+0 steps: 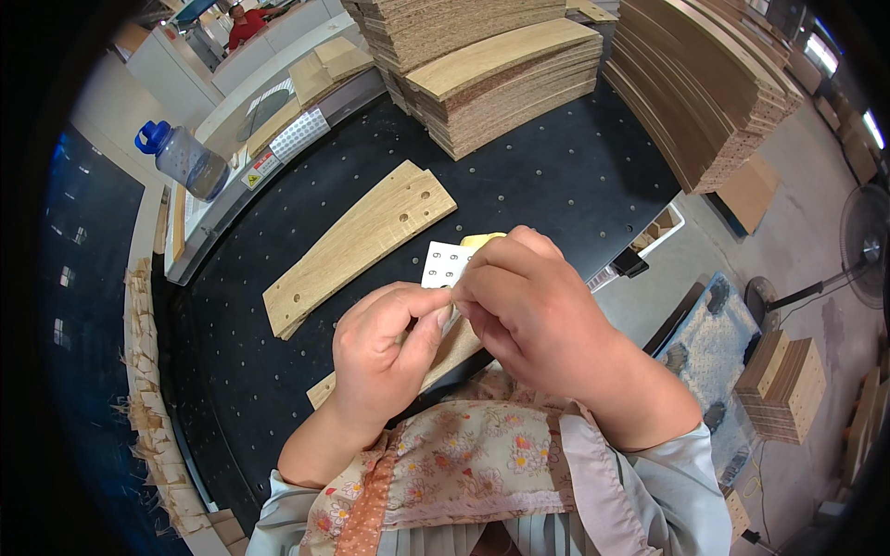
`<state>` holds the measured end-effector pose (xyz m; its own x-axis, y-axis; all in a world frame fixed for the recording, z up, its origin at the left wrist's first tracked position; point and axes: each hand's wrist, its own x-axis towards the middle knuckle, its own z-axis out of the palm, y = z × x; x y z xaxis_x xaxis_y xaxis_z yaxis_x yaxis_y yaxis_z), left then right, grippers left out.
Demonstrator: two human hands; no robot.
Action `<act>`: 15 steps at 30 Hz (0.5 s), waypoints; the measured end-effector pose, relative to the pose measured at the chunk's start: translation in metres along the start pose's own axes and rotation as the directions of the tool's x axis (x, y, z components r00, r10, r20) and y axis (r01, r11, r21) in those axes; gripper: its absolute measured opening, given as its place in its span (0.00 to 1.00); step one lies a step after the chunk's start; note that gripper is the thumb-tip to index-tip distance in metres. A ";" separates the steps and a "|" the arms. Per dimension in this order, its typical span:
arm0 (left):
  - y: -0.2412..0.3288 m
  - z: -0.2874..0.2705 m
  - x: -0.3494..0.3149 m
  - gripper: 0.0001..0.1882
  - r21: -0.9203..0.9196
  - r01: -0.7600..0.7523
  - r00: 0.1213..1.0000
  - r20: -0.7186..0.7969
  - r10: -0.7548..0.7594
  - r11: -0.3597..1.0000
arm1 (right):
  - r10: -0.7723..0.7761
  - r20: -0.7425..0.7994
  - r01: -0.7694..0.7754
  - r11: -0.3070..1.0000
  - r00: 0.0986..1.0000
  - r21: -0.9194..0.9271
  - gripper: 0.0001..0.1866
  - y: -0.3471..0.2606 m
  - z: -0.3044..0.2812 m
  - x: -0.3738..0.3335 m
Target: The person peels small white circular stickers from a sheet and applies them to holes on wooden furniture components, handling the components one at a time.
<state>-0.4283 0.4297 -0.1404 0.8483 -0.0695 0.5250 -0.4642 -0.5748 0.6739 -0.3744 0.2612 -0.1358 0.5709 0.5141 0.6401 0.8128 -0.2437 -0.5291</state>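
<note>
Between my two hands is a small white sheet of number stickers (438, 263), held up over the near edge of the table. My left hand (382, 345) is closed, thumb and forefinger pinched at the sheet's lower edge. My right hand (530, 295) is closed too, its fingertips meeting the left ones there and covering the sheet's right part. Something yellow (484, 239) peeks out behind the right hand. Beneath the hands lies a light wooden board (456, 348), partly hidden. Farther left, a couple of stacked boards with drilled holes (357, 246) rest on the table.
The black studded table (519, 199) carries tall stacks of wooden panels (519, 97) at the back and curved panels (695, 102) at the right. A blue-capped bottle (190, 162) stands on the left ledge. A fan (864, 248) and stacked blocks (783, 389) are at right; a person (247, 26) is far off.
</note>
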 end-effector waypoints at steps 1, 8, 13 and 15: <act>0.000 0.000 0.000 0.07 -0.007 -0.002 1.000 0.002 0.002 1.000 | -0.003 0.001 0.003 1.000 1.000 0.002 0.09 0.001 0.000 0.000; 0.000 0.000 0.002 0.05 -0.034 0.015 1.000 0.005 -0.015 0.999 | -0.027 -0.002 0.027 1.000 1.000 0.000 0.10 0.002 0.000 -0.002; -0.005 0.000 0.003 0.04 -0.090 0.078 0.996 0.052 -0.074 0.993 | 0.025 0.017 -0.026 0.994 1.000 0.104 0.06 0.009 -0.001 -0.003; -0.005 -0.002 0.004 0.03 -0.142 0.167 0.983 0.102 -0.154 0.976 | 0.051 0.033 -0.055 0.987 0.998 0.148 0.06 0.012 -0.002 -0.003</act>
<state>-0.4231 0.4338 -0.1413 0.9310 -0.0629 0.3595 -0.3472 -0.4566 0.8191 -0.3661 0.2552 -0.1425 0.6076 0.5276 0.5936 0.7536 -0.1471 -0.6406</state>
